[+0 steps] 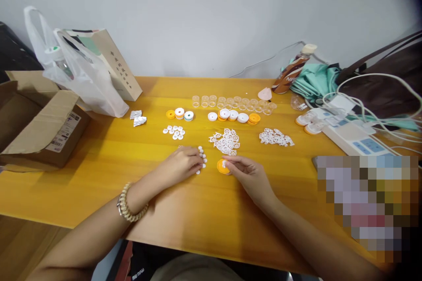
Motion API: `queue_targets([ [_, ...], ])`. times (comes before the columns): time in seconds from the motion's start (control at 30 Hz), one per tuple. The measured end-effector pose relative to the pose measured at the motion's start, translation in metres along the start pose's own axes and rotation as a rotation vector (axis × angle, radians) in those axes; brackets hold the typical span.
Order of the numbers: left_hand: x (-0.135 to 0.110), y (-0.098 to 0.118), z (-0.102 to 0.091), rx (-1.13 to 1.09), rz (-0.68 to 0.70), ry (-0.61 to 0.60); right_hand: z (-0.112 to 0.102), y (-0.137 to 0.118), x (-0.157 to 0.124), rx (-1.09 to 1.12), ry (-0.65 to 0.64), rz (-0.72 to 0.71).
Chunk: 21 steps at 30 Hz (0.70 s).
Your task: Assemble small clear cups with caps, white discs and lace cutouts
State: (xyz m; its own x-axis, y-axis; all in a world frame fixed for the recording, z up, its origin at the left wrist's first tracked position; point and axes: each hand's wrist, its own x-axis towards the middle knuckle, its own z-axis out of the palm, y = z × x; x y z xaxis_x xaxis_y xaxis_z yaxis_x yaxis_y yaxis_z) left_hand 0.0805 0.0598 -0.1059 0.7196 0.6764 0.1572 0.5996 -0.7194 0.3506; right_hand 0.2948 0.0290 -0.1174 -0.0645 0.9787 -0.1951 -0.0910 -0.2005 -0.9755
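My left hand [182,163] rests palm down on the yellow table [99,175], its fingers curled over a cluster of small white discs [201,158]. My right hand [246,171] pinches a small white piece against an orange round cap [222,167] lying on the table. Just beyond the hands lie a pile of white lattice wheels [227,140] and a second white pile [275,137]. Farther back stand orange and white caps [234,116], three more caps [180,114], a group of small white discs [174,131], and a row of clear small cups [231,102].
An open cardboard box [36,127] and plastic bag [82,74] with a paper bag [114,63] sit at the left. Two foil scraps [138,117] lie near them. A bottle [292,70], teal umbrella [316,80], dark bag [389,79], cables and power strip [352,134] crowd the right.
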Motion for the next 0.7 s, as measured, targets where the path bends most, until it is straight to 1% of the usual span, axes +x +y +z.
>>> queue_targets([
  [0.1, -0.001, -0.002, 0.000, 0.076, 0.044, -0.013, 0.000, 0.000, 0.000, 0.017, -0.011, 0.004],
  [0.3, -0.001, -0.003, 0.002, 0.264, 0.174, 0.008, 0.000, 0.003, 0.001, 0.005, -0.024, -0.021],
  [0.43, -0.001, -0.003, 0.003, 0.298, 0.193, 0.046, -0.001, 0.004, 0.001, 0.003, -0.036, -0.011],
  [0.5, -0.002, 0.000, 0.001, 0.278, 0.186, 0.089, -0.001, 0.003, 0.001, 0.001, -0.031, -0.006],
  [0.57, -0.003, 0.006, 0.000, 0.240, 0.203, 0.172, -0.001, 0.002, 0.001, 0.007, -0.032, 0.003],
  [0.63, -0.004, 0.014, -0.001, 0.203, 0.264, 0.259, 0.000, 0.001, 0.001, 0.014, -0.042, 0.011],
  [0.7, -0.004, 0.022, -0.001, 0.185, 0.367, 0.317, 0.001, 0.002, 0.000, 0.025, -0.053, 0.012],
])
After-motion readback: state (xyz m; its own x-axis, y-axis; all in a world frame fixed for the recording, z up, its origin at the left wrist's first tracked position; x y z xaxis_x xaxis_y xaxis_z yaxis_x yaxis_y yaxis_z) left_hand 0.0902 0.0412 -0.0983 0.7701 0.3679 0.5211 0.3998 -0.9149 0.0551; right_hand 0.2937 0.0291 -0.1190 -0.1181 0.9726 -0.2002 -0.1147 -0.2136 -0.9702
